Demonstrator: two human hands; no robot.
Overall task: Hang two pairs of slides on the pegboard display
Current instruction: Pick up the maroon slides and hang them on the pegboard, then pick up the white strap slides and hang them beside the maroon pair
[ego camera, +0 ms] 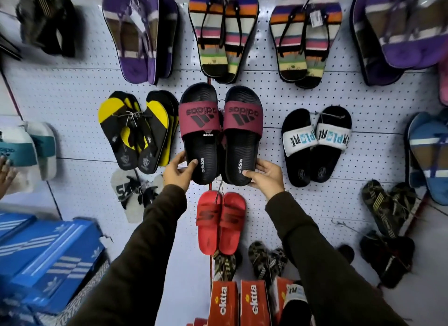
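Pair of maroon-strapped black slides (219,134) sits against the pegboard (274,97), centre of the wall, heels down, between the yellow-and-black flip-flops (135,131) on the left and the white-strapped slides (316,145) on the right. Red slides (220,222) hang directly below.

Step in hand, as judged: seating this pair on its hook. The hook itself is hidden behind the slides, so whether the tie between them is already caught cannot be confirmed. To do it well: keep both heels level, lift the pair slightly so the tie clears the hook tip, then lower until the weight hangs free before letting go. Check the pair does not swing into the flip-flops, which are just beside it.

Left hand (177,171): fingers curled around the heel of the left slide, thumb on the footbed, pinching it. Right hand (265,176): fingers wrapped behind the heel of the right slide, thumb on the front edge, likewise gripping. Both sleeves are dark.
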